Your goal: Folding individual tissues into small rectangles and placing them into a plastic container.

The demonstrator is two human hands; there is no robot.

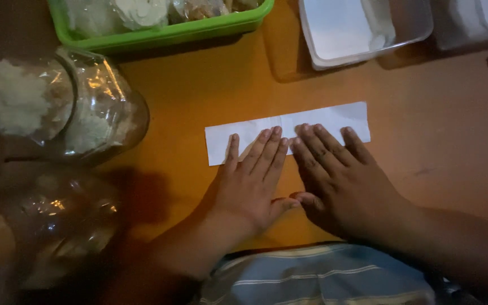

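Two clear jars are seen at the left: one jar of white flakes (57, 104) lying on its side, and a second, dimmer jar (57, 226) below it whose contents are hard to make out. One green tray (159, 35) is cut off by the top edge, its packets blurred. One white folded paper strip (287, 131) is laid flat on the orange table (199, 96), near its middle. Both hands are pressed flat on the strip's lower edge, fingers extended and nothing gripped: the left hand (252, 183) and the right hand (340, 183), thumbs touching. One clear plastic container (362, 28) is cropped at the top right. Striped cloth (317, 279) is shown at the bottom edge.
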